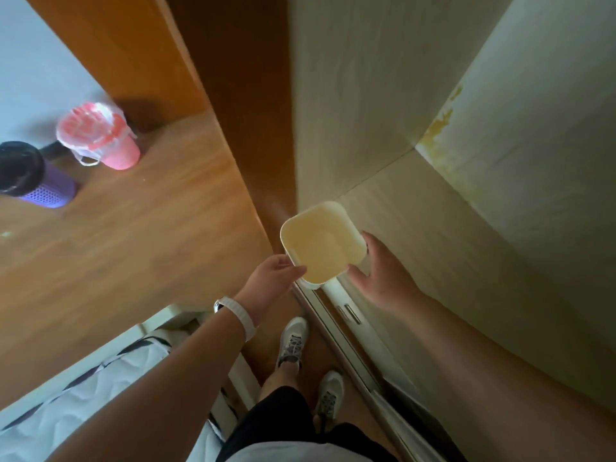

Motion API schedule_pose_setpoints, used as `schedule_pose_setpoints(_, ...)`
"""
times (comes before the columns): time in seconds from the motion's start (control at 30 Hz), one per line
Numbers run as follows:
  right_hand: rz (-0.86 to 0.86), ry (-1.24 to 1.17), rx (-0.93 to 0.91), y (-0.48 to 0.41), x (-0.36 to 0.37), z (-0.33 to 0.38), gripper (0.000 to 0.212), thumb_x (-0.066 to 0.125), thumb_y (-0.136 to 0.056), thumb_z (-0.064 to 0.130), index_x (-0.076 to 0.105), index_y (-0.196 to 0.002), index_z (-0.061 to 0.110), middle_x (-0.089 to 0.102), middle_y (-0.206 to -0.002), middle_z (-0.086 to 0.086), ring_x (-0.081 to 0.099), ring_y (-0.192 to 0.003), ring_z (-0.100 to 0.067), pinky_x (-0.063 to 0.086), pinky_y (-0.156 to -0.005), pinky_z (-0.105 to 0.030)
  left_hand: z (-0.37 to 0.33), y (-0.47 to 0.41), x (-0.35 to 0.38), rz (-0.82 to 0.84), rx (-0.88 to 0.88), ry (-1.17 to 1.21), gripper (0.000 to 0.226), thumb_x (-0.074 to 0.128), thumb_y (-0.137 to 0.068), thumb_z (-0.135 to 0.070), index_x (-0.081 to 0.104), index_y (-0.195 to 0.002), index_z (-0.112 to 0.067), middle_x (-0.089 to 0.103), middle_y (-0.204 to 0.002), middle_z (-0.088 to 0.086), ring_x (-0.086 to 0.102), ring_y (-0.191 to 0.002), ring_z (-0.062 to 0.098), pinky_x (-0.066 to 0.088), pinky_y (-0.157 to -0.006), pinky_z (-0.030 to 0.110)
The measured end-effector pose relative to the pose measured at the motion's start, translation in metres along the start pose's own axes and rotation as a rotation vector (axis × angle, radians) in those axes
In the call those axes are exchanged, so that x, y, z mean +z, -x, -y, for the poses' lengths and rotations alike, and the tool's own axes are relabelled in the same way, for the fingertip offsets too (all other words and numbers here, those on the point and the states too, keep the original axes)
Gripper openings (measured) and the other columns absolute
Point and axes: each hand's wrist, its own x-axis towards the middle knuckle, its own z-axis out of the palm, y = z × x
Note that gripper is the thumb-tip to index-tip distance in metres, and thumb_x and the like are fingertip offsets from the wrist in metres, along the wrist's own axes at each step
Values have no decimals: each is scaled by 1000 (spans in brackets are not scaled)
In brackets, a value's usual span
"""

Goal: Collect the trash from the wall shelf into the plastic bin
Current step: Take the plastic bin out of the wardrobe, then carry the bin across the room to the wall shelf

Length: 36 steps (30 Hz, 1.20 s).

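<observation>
We look straight down on a wooden floor to the left and pale wall panels to the right, with a brown wooden panel between them. A yellowish stain marks the pale wall near its corner. At lower left sits the edge of a bed with a white patterned cover.

Far left on the floor stand two waste baskets, just beside each other: a pink one lined with a white bag and a purple one lined with a black bag.

The bin – cream, square with rounded corners – is held in the air close to the pale wall, its open top facing us. We see the left hand gripping its near-left edge, thumb lying over the rim and fingers hidden beneath. The right hand clasps the right side: the thumb touches the near-right rim, and the fingers reach up along the outer wall toward the far corner. So the bin sits between the two hands – each one grasping it.

Below the hands are two white shoes, and a white wristband circles the left wrist.
</observation>
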Motion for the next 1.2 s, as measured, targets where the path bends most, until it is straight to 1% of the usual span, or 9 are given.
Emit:
schedule_pose_setpoints(0.2, 58, -17, -184, 14, 17, 49, 57, 57, -87, 43, 35, -137, 31, 53, -117, 11, 54, -104, -10, 49, -77, -27, 8, 65, -42, -137, 38, 55, 33, 74, -81, -30, 71, -109, -13, 71, -94, 3, 62, -82, 18, 51, -76, 33)
schedule_pose_setpoints(0.3, 114, -9, -290, 15, 30, 81, 64, 52, -84, 52, 32, -141, 31, 51, -124, 12, 51, -108, -7, 48, -83, -28, 10, 100, -67, -241, 55, 102, 37, 73, -75, -35, 72, -106, -15, 70, -89, 3, 60, -79, 18, 50, -71, 31)
schedule_pose_setpoints(0.5, 215, -2, -461, 0, 60, 146, 57, 50, -84, 58, 27, -134, 44, 44, -116, 23, 48, -102, -2, 46, -77, -26, 15, 139, -121, -399, 104, 207, 31, 72, -80, -33, 72, -106, -16, 75, -100, 7, 65, -92, 20, 51, -81, 35)
schedule_pose_setpoints(0.57, 227, 14, -513, -10, 72, 167, 59, 49, -85, 59, 27, -136, 39, 37, -111, 30, 39, -101, 3, 40, -78, -24, 17, 141, -141, -440, 112, 256, 21, 70, -87, -27, 72, -105, -17, 77, -101, 4, 69, -93, 19, 53, -85, 37)
schedule_pose_setpoints(0.67, 233, 94, -577, -33, 93, 198, 62, 47, -86, 58, 29, -140, 33, 40, -118, 26, 32, -102, 6, 28, -78, -14, 15, 138, -172, -483, 113, 312, 29, 69, -79, -31, 72, -103, -16, 78, -97, 2, 70, -89, 18, 54, -87, 38)
schedule_pose_setpoints(0.77, 315, 179, -563, -58, 114, 229, 68, 45, -86, 62, 25, -144, 33, 44, -136, 15, 42, -120, -9, 37, -87, -27, 17, 132, -205, -528, 109, 355, 16, 67, -88, -23, 72, -100, -15, 77, -94, 5, 68, -86, 20, 52, -81, 35)
schedule_pose_setpoints(0.83, 386, 180, -570, -74, 128, 250, 70, 43, -84, 65, 23, -144, 35, 43, -139, 12, 45, -120, -12, 46, -90, -38, 17, 127, -230, -550, 116, 366, 18, 66, -89, -22, 72, -103, -14, 78, -96, 5, 70, -87, 20, 55, -79, 32)
schedule_pose_setpoints(1.1, 458, 181, -696, -108, 169, 335, 69, 41, -82, 68, 18, -141, 41, 37, -141, 14, 35, -116, 0, 34, -89, -28, 3, 137, -319, -625, 158, 390, 16, 66, -93, -22, 72, -106, -15, 78, -105, 7, 71, -96, 21, 54, -92, 37)
schedule_pose_setpoints(1.2, 480, 187, -759, -110, 184, 368, 66, 43, -84, 66, 18, -140, 43, 34, -131, 23, 30, -110, 8, 31, -89, -24, -1, 153, -339, -667, 194, 456, 32, 68, -82, -32, 69, -108, -13, 76, -106, 7, 68, -96, 19, 51, -90, 36)
